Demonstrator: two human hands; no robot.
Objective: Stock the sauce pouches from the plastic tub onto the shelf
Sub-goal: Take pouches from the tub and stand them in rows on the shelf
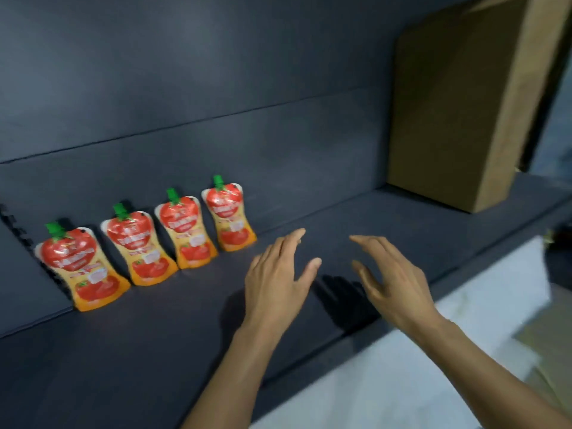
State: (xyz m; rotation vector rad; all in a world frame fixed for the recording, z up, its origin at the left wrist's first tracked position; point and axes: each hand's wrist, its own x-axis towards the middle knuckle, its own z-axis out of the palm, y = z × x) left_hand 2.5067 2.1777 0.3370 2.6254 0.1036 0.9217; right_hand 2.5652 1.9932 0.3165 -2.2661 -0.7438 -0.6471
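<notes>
Four sauce pouches [148, 239] lining shelf [340, 218] back, left hand [278, 280], right hand [393, 280] empty over front edge

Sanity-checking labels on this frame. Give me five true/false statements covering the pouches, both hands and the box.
1. Four sauce pouches stand in a row on the shelf. True.
2. The left hand grips a pouch. False: it is open and holds nothing.
3. The right hand is open and holds nothing. True.
4. The cardboard box sits left of the pouches. False: it stands at the shelf's right end.
5. The pouch caps are blue. False: they are green.
</notes>
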